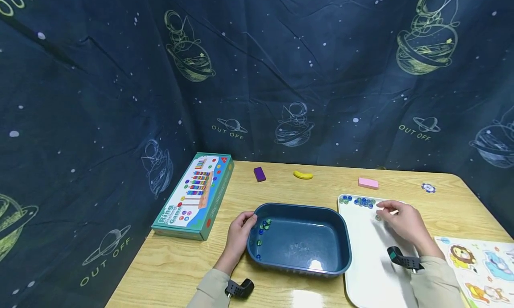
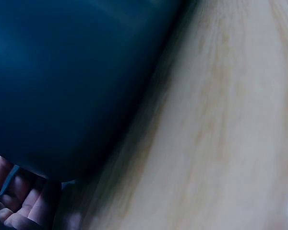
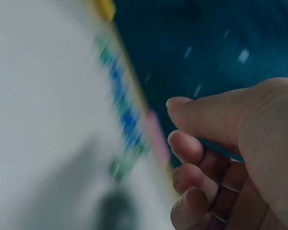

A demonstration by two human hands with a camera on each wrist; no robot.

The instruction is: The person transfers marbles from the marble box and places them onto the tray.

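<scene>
Tabletop (image 1: 277, 193): white tray (image 1: 367, 259) at three o'clock from the blue basin (image 1: 305, 241).
My left hand (image 1: 238, 234) grips the basin at ten o'clock, probably to steady it; my right hand (image 1: 403, 221), fingers narrowly parted, apparently empty, hovers by marbles (image 1: 363, 202) at the tray's twelve o'clock.

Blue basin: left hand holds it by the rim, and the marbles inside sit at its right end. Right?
One error: the marbles inside the blue basin sit at its left end, by the left hand holding the rim. The head view shows it.
</scene>
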